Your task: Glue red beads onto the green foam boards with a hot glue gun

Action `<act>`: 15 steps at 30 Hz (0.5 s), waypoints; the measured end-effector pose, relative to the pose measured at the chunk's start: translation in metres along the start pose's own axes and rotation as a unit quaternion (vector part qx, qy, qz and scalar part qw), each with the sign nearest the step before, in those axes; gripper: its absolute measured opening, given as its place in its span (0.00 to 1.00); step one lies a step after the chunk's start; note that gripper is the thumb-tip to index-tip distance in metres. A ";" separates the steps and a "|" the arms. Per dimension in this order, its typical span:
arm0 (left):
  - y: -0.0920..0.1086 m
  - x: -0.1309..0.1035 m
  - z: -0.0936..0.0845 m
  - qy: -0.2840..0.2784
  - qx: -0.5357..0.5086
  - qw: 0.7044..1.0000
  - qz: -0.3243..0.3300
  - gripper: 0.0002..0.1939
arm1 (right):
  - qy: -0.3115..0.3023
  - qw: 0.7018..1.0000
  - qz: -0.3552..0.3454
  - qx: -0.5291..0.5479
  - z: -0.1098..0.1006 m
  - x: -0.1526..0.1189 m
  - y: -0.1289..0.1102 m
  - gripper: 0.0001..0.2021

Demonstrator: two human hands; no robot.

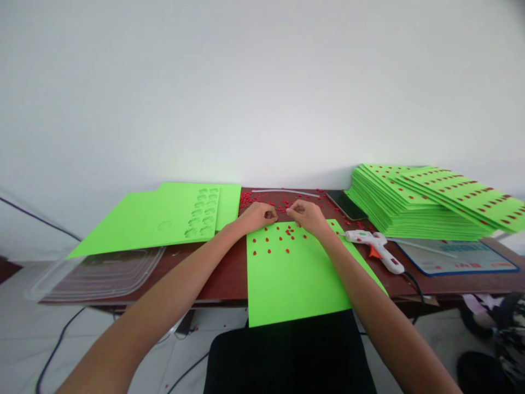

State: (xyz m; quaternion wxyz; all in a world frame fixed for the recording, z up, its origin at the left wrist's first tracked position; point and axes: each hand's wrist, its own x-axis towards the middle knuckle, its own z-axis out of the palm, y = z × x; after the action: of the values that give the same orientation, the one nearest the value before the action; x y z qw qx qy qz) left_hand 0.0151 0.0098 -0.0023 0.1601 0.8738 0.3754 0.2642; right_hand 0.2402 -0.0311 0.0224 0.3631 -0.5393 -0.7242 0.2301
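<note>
A bright green sheet (295,284) lies in front of me, its near edge reaching over the table edge above my lap. Rows of small red pieces (269,251) dot its far part, with a few bunched together near the middle. At the sheet's far left edge is my left hand (259,216), its fingers curled together; anything in them is hidden. My right hand (307,216) is over the far edge, thumb and forefinger pinched, and what they hold is too small to make out. Loose red pieces (246,199) lie scattered beyond both hands.
A white glue gun (373,241) with an orange trigger lies right of the sheet. Behind it are a phone (346,204) and a tall stack of red-dotted green sheets (389,213). Left are larger green sheets (143,219) over a clear plastic lid (102,273). A glue stick (285,191) lies at the back.
</note>
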 end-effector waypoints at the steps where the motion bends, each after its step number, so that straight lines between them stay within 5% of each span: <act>1: 0.000 0.000 0.000 0.000 -0.001 1.000 0.000 0.06 | -0.010 1.000 -0.002 0.004 0.000 0.000 0.000 0.12; 15: -0.002 0.001 0.002 -0.003 -0.012 1.000 -0.004 0.06 | -0.166 0.974 -0.145 -0.057 -0.019 0.001 0.019 0.08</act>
State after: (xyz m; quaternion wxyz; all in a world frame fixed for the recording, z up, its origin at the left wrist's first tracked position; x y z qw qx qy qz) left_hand 0.0151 0.0118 -0.0044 0.1728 0.8712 0.3754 0.2652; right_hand 0.2663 -0.0252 0.0212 0.2361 -0.4026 -0.8566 0.2201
